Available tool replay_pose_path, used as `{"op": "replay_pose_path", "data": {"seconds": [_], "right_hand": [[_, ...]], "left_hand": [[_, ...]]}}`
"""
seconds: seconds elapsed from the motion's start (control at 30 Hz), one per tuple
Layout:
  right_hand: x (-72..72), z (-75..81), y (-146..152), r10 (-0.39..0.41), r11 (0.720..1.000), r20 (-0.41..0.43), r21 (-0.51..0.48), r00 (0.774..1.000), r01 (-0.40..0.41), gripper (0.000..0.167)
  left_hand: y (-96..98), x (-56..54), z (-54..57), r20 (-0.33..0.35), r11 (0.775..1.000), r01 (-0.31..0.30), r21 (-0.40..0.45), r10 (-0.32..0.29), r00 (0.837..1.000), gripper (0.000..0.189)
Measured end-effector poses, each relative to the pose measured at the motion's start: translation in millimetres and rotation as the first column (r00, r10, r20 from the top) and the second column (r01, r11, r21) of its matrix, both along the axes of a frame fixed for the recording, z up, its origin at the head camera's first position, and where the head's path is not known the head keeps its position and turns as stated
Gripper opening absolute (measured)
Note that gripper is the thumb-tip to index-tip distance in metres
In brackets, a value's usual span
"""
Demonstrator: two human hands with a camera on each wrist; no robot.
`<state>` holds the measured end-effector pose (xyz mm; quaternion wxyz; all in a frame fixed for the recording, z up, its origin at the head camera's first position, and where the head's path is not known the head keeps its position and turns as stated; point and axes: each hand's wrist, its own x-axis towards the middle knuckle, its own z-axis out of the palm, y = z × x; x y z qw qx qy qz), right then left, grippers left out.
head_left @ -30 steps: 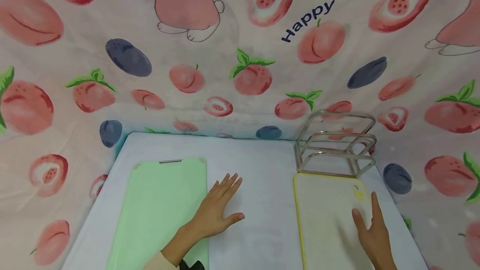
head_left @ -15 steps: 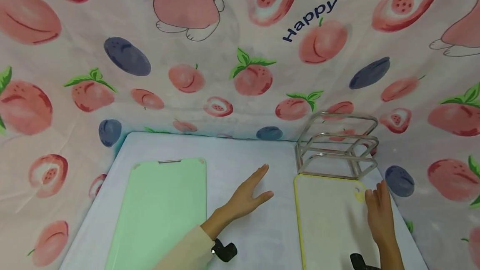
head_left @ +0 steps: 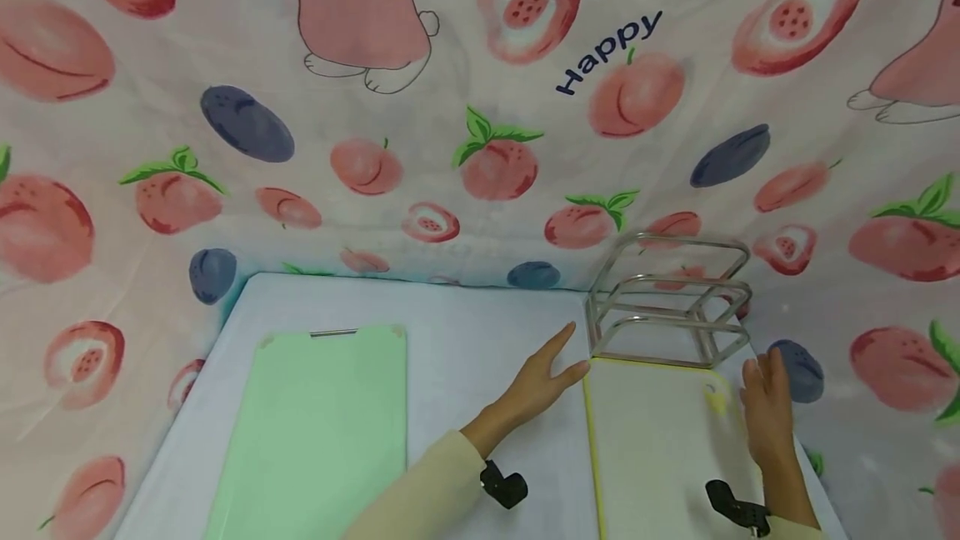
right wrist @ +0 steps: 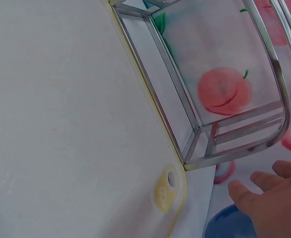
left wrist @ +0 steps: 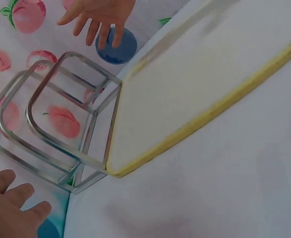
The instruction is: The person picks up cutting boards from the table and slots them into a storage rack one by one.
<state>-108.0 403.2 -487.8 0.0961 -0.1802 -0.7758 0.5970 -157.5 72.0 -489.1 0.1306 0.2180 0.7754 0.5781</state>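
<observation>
My left hand reaches toward the left front corner of a metal wire rack, its fingers extended and holding nothing. To the right of the rack's front, my right hand is raised over the right edge of a white cutting board, fingers relaxed, also holding nothing. The board has a yellow rim and a yellow-marked hole in its far right corner; its far edge lies right at the rack's base. In the left wrist view the silver rack stands between both hands.
A light green cutting board with a slot at its far end lies on the left of the white table. A fruit-printed cloth rises behind and on both sides of the table.
My left hand has moved right, from beside the green board to near the rack. My right hand has shifted slightly right and forward. The boards and the rack stay in place.
</observation>
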Motion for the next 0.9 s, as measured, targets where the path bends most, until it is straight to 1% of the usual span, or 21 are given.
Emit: {"op": "replay_pose_path", "data": {"seconds": [0.07, 0.13, 0.2, 0.23, 0.3, 0.37, 0.43, 0.53, 0.6, 0.77, 0.9], "right_hand": [[-2.3, -1.0, -1, -0.007, 1.0, -0.009, -0.029, 1.0, 0.007, 0.068], [-6.2, -2.6, -2, 0.002, 0.998, -0.012, -0.06, 1.0, -0.003, 0.068], [-10.7, -4.4, -3, 0.013, 0.998, -0.003, -0.062, 1.0, -0.013, 0.068], [-12.3, -5.2, -3, 0.013, 0.999, 0.013, -0.044, 1.0, -0.012, 0.068], [-14.1, -5.9, -3, 0.004, 0.999, 0.03, -0.037, 1.0, -0.003, 0.067], [-15.4, -5.8, -2, -0.004, 0.999, 0.03, -0.039, 1.0, 0.006, 0.066], [-16.5, -5.4, -2, -0.008, 0.997, 0.005, -0.074, 1.0, 0.008, 0.066], [-19.2, -5.6, -4, 0.01, 0.989, -0.047, -0.146, 0.999, -0.017, 0.065], [-21.3, -5.9, -5, 0.02, 0.985, -0.057, -0.169, 0.998, -0.03, 0.066], [-25.5, -7.2, -1, 0.023, 0.995, -0.017, -0.098, 1.0, -0.025, 0.066], [-28.8, -8.8, 1, -0.007, 0.993, -0.013, -0.114, 1.0, 0.005, 0.066]], "left_hand": [[7.2, -3.8, -0.1, 0.021, 1.0, -0.013, 0.014, 0.013, 1.0, 0.068], [12.8, -7.8, -1.2, 0.038, 0.999, -0.025, 0.021, 0.024, 0.999, 0.067], [17.4, -11.8, -3.4, 0.052, 0.999, -0.043, 0.028, 0.041, 0.998, 0.067], [19.4, -13.2, -4.1, 0.06, 0.998, -0.049, 0.032, 0.047, 0.997, 0.067], [23.6, -15.4, -4.4, 0.072, 0.998, -0.051, 0.039, 0.048, 0.996, 0.066], [27.8, -17.1, -3.0, 0.082, 0.998, -0.044, 0.042, 0.04, 0.996, 0.067], [31.9, -18.4, -0.5, 0.085, 0.999, -0.034, 0.036, 0.031, 0.996, 0.066], [37.9, -19.7, 2.3, 0.085, 0.999, -0.035, 0.02, 0.033, 0.996, 0.066], [41.8, -20.7, 2.7, 0.093, 0.999, -0.038, 0.012, 0.037, 0.995, 0.066], [50.2, -22.8, 0.8, 0.147, 0.999, -0.038, 0.032, 0.033, 0.989, 0.065], [54.8, -24.0, 0.0, 0.178, 0.998, -0.06, 0.033, 0.053, 0.983, 0.065]]}}
